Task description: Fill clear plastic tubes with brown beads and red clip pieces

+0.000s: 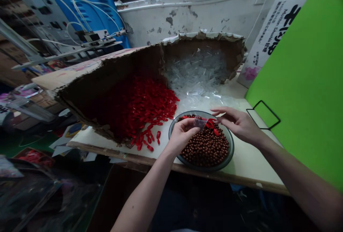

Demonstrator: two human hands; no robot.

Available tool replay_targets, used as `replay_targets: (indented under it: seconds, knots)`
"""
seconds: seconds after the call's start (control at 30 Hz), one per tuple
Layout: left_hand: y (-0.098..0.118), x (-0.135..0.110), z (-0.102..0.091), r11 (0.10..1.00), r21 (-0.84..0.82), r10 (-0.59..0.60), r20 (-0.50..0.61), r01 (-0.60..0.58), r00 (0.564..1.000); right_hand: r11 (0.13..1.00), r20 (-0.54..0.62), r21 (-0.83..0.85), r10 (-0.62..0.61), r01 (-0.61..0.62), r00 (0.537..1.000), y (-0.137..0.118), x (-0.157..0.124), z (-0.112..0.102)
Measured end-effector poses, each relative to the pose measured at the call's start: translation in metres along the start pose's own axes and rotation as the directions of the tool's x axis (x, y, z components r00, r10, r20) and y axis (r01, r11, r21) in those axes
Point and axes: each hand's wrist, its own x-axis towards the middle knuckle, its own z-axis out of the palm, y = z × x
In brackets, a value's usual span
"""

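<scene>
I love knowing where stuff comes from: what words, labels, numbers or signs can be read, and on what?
"Mutton Shashlik", slightly blurred: white printed cardboard box.
Large black characters, same box: too skewed to read surely.
Smaller print there: too small.
Black characters, white surface at far left: blurred, unreadable.

At two o'clock, a white box has black writing. One word looks like "Motton", and the next one starts with "Sh". Big black Chinese letters sit beside them, partly hidden by a green board. The small lines are too tiny to read.
</scene>
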Motion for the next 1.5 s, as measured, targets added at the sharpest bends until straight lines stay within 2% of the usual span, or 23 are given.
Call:
replay_targets:
  seconds: [0.07, 0.17, 0.3, 0.37, 0.53, 0.67, 0.7, 0.77, 0.83, 0.9, 1.0, 1.1, 1.2, 1.27, 1.33, 1.43, 1.5]
  knots:
    - [0.000, 0.001, 0.003, 1.000, -0.003, 0.006, 0.012, -0.006, 1.000, 0.991, -0.016, -0.036, -0.126, 0.125, 0.992, -0.015, -0.001, 0.000]
    - [0.000, 0.001, 0.007, 1.000, 0.009, 0.024, 0.041, -0.025, 0.999, 0.951, 0.074, -0.131, -0.271, 0.279, 0.960, -0.027, -0.002, 0.005]
    - [-0.001, -0.001, 0.008, 1.000, 0.010, 0.018, 0.044, -0.018, 0.999, 0.930, 0.060, -0.186, -0.310, 0.316, 0.949, -0.023, -0.007, 0.014]
    - [-0.001, -0.003, 0.009, 1.000, 0.021, 0.009, 0.035, -0.010, 0.999, 0.946, 0.044, -0.143, -0.288, 0.292, 0.957, -0.018, -0.009, 0.019]
    - [-0.006, -0.001, 0.009, 0.998, 0.061, 0.002, 0.046, -0.005, 0.999, 0.977, 0.028, 0.171, -0.134, 0.128, 0.991, -0.012, -0.007, 0.028]
    - [-0.014, 0.002, -0.002, 0.998, 0.051, -0.032, 0.013, 0.031, 0.999, 0.962, 0.030, 0.270, 0.034, -0.041, 0.999, 0.006, -0.002, 0.024]
    - [-0.016, 0.002, -0.007, 0.998, 0.056, -0.032, -0.015, 0.033, 0.999, 0.970, 0.016, 0.229, 0.084, -0.086, 0.996, 0.016, -0.001, 0.021]
    - [-0.020, 0.001, -0.017, 0.998, 0.064, -0.023, -0.080, 0.028, 0.997, 0.988, -0.032, 0.009, 0.157, -0.156, 0.987, 0.038, 0.000, 0.017]
    - [-0.025, -0.001, -0.027, 0.998, 0.060, -0.015, -0.128, 0.023, 0.992, 0.945, -0.046, -0.268, 0.181, -0.187, 0.982, 0.060, -0.002, 0.014]
    - [-0.029, -0.004, -0.032, 0.998, 0.046, -0.029, -0.136, 0.035, 0.990, 0.885, 0.008, -0.433, 0.194, -0.171, 0.981, 0.075, -0.006, 0.016]
    - [-0.033, -0.007, -0.033, 0.997, 0.029, -0.073, -0.126, 0.077, 0.989, 0.804, 0.082, -0.581, 0.212, -0.126, 0.974, 0.082, -0.010, 0.026]
    - [-0.036, -0.008, -0.029, 0.995, 0.028, -0.094, -0.116, 0.097, 0.989, 0.682, 0.041, -0.718, 0.240, -0.138, 0.970, 0.078, -0.010, 0.039]
    - [-0.037, -0.008, -0.026, 0.995, 0.006, -0.100, -0.095, 0.101, 0.990, 0.640, -0.006, -0.744, 0.283, -0.193, 0.959, 0.076, -0.009, 0.046]
    - [-0.038, -0.008, -0.025, 0.993, -0.028, -0.114, -0.083, 0.112, 0.990, 0.683, -0.024, -0.690, 0.311, -0.240, 0.950, 0.077, -0.008, 0.046]
    - [-0.039, -0.008, -0.024, 0.991, -0.052, -0.129, -0.076, 0.125, 0.989, 0.786, -0.024, -0.548, 0.327, -0.287, 0.945, 0.078, -0.007, 0.043]
    - [-0.039, -0.008, -0.024, 0.990, -0.050, -0.134, -0.070, 0.130, 0.989, 0.941, 0.051, -0.131, 0.322, -0.313, 0.946, 0.071, -0.008, 0.037]
    - [-0.038, -0.008, -0.022, 0.991, -0.035, -0.130, -0.055, 0.128, 0.990, 0.933, 0.149, 0.169, 0.294, -0.317, 0.944, 0.059, -0.008, 0.035]
